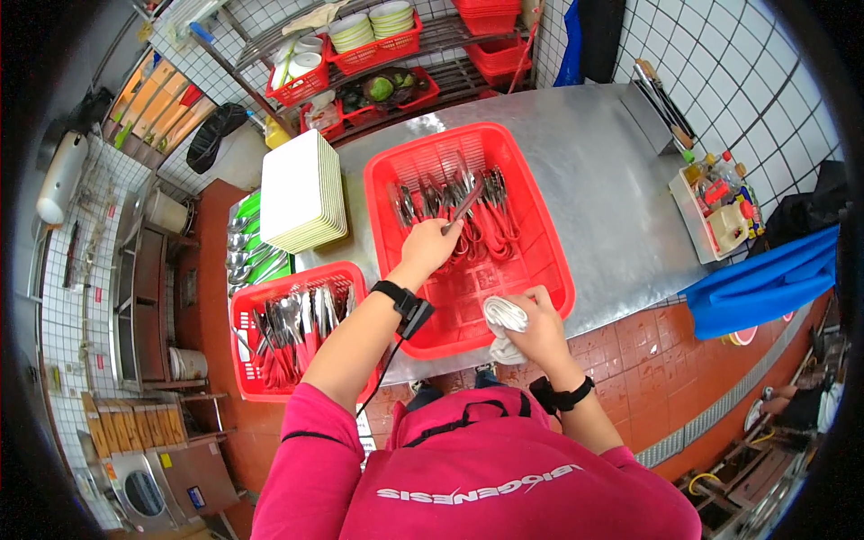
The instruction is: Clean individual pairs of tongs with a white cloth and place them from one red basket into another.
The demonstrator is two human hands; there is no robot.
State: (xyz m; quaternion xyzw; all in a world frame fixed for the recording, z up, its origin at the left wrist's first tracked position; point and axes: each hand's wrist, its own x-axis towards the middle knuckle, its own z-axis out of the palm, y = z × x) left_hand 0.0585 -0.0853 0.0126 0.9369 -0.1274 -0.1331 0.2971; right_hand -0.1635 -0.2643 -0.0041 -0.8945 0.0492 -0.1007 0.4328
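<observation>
My left hand [430, 247] is closed on one end of a long, narrow dark red utensil [467, 202], which points up and to the right over the large red basket [551, 256]; its exact kind is unclear. Under it, inside that basket, lie several red-handled metal utensils [490, 220] that look like scissors, handles toward me. My right hand [537, 328] grips a folded white cloth [506, 326] above the basket's near right corner. The smaller red basket [255, 389], left of my left forearm, holds more red-handled and metal utensils [292, 324].
A stack of white trays [301, 193] and a green container of spoons [243, 211] stand at the left of the metal table [603, 162]. To the right are a bin of bottles [720, 211], a knife holder [661, 117] and a blue cloth [765, 279]. Shelves [441, 45] stand behind.
</observation>
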